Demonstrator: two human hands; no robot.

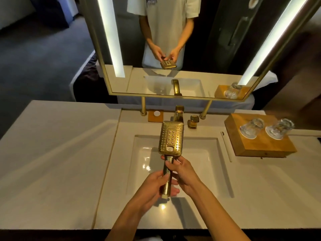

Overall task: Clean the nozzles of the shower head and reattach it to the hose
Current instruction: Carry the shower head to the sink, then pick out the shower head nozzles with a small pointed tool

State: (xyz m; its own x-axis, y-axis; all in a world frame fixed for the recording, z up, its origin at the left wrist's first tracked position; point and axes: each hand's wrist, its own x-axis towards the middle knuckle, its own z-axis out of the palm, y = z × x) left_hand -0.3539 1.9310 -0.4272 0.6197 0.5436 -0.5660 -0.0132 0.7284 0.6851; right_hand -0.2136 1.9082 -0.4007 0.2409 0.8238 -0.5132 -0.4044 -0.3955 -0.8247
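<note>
A gold rectangular shower head [171,137] is held over the white sink [213,164], nozzle face up, head end pointing away from me toward the faucet. Its gold handle runs back toward me. My left hand [156,186] grips the lower end of the handle, near its white threaded tip. My right hand [182,172] grips the handle higher up, just below the head. No hose is in view.
A gold faucet [178,113] and its gold knob [193,120] stand behind the sink. A wooden tray [260,148] with two upturned glasses sits at the right. A thin white stick [226,146] lies beside the tray. A lit mirror [173,49] hangs ahead.
</note>
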